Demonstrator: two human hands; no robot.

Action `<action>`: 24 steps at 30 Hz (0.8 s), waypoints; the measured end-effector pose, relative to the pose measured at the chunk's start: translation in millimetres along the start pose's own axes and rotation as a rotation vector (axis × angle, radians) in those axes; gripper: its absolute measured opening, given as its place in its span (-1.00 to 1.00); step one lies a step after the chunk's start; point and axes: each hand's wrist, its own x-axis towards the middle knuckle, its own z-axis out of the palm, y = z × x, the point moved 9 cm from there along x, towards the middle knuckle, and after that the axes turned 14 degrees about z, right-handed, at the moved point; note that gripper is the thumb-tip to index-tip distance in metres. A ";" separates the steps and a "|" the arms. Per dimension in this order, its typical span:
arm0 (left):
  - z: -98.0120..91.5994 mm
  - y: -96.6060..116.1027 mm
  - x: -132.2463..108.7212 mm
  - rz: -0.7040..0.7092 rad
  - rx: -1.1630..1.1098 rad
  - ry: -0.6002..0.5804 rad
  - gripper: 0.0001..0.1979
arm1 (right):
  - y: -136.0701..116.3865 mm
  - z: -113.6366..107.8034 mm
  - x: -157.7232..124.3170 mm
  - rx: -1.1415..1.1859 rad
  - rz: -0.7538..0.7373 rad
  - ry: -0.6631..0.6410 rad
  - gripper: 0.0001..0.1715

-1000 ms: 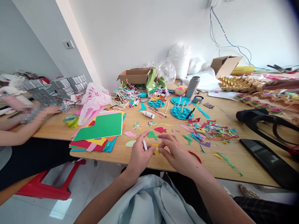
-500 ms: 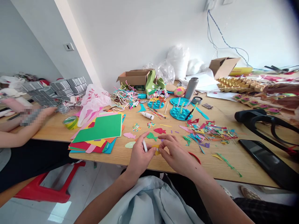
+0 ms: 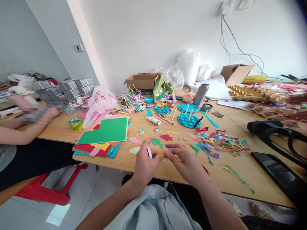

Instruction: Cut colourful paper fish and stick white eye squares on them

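Both my hands meet over the front edge of the wooden table (image 3: 240, 166). My left hand (image 3: 144, 163) pinches a small yellow paper cutout (image 3: 161, 154) and also carries a white strip (image 3: 149, 151) between its fingers. My right hand (image 3: 185, 161) is closed in a pinch on the other side of the same yellow cutout. Just beyond my fingers lie paper fish: a green one (image 3: 157, 142), a red one (image 3: 166, 137), a pink one (image 3: 134, 140) and a pale green one (image 3: 134, 149).
A stack of coloured paper (image 3: 103, 135) with a green sheet on top lies to the left, paper scraps (image 3: 216, 140) to the right. Further back stand a glue bottle (image 3: 153, 120), teal trays (image 3: 188, 119) and cardboard boxes (image 3: 142, 80). Another person's arm (image 3: 26, 127) rests at far left. A black phone (image 3: 280, 175) lies at right.
My hands keep pinching the yellow cutout and have shifted slightly toward me and down. The view has swung a little, moving everything on the table a bit right.
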 end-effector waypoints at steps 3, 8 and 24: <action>-2.5 -1.3 0.1 -0.006 -0.029 0.033 -0.42 | 6.0 -0.9 3.1 0.090 0.030 -0.005 -0.56; -14.5 -3.0 3.6 -0.010 -0.050 0.111 -0.39 | 18.1 -15.1 5.9 0.166 0.100 0.106 -0.54; -8.7 -5.0 1.5 -0.020 -0.220 -0.021 -0.23 | -0.6 11.6 15.6 0.286 0.016 0.050 -0.70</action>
